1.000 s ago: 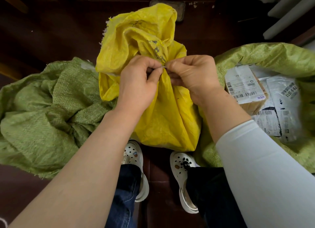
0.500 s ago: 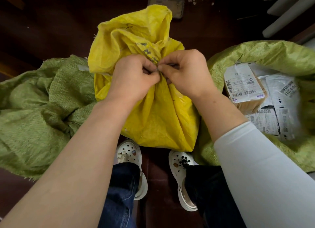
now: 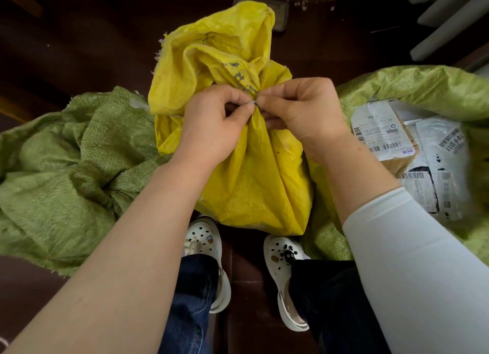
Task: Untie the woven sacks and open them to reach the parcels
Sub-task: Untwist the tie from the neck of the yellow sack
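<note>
both hands, left hand (image 3: 211, 123) and right hand (image 3: 304, 115), pinch the tie (image 3: 253, 103) at the neck of the yellow sack (image 3: 251, 181) on the floor between green sacks; untying step, next likely working the knot loose.

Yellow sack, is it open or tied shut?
Tied shut. The yellow sack is bunched at the neck, where the left hand and right hand pinch the tie.

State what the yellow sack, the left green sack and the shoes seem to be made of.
The yellow sack: likely woven plastic with a smooth, slightly glossy face; it creases sharply and its top edge frays. The left green sack: coarser woven plastic, matte; the weave grid shows and the hem is fringed. The shoes: apparently moulded foam or rubber, white, punched with holes.
</note>
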